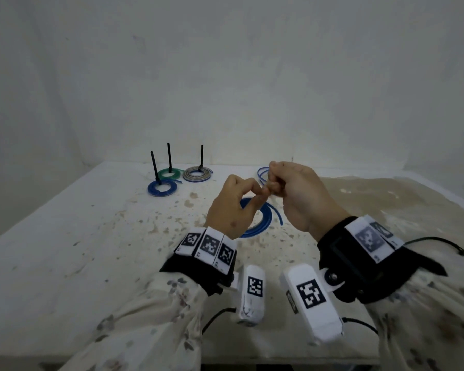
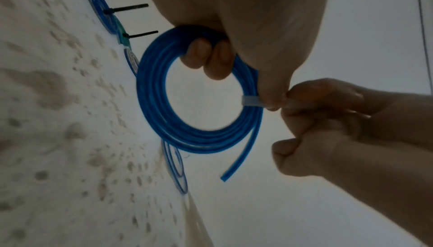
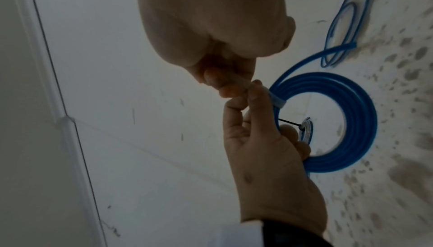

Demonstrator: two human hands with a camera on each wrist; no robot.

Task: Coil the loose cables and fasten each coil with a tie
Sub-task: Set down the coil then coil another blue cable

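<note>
At frame centre, our left hand (image 1: 232,207) grips the blue coil (image 2: 199,103); our right hand (image 1: 298,191) pinches the pale tie (image 2: 251,101), best pulled straight and snug.

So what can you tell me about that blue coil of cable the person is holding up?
The blue cable coil is a smooth, plastic-looking cable wound in several round loops, with one loose end trailing free. It is held up above the stained table. The left hand grips its rim, fingers curled through the middle. A pale tie wraps one side, and the right hand pinches the tie's end.
</note>
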